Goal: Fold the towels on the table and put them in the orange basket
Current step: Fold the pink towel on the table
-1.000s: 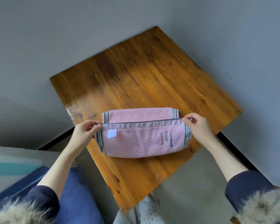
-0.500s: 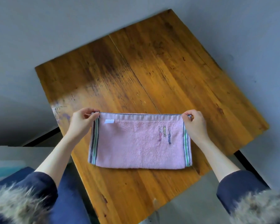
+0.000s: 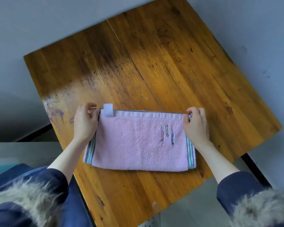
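A pink towel (image 3: 138,145) is pinched at its far corners by the left hand (image 3: 84,122) and right hand (image 3: 196,124); uneven release could skew the fold.

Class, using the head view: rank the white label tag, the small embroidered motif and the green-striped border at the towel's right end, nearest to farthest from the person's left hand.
1. White label tag: right beside the left hand, at the towel's far-left corner.
2. Embroidered motif: right of the towel's middle.
3. Green-striped border: the towel's right end, below the right hand.
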